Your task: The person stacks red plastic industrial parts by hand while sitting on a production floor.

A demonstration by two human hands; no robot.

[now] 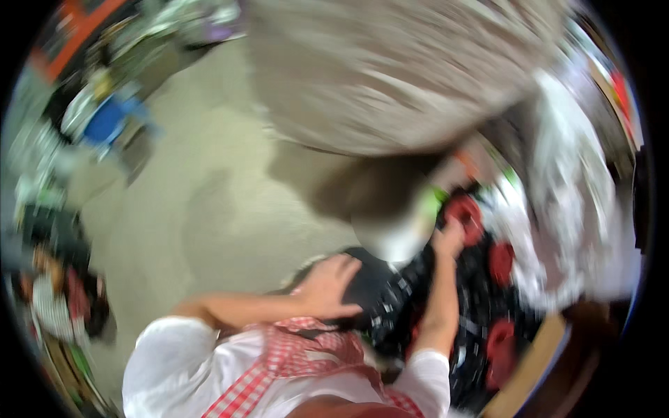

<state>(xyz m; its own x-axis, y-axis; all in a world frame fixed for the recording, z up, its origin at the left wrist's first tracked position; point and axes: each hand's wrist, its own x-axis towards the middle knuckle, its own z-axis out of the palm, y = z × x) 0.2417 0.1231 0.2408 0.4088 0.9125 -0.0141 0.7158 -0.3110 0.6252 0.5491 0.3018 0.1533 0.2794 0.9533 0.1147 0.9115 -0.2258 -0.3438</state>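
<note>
My right hand reaches forward to a red round piece with a darker middle. Its fingers look closed on the near edge of that piece, though motion blurs them. Several similar red round pieces lie among a pile of shiny black items on my right; blur hides their exact kind. My left hand is open, fingers spread, over the edge of a dark flat surface in front of my body. Nothing shows in it.
A large beige cloth-like bulk hangs ahead, with a blurred white rounded thing below. White plastic sheeting lies to the right, near a wooden edge. Far left are a blue container, bags and another person. Concrete floor spreads between.
</note>
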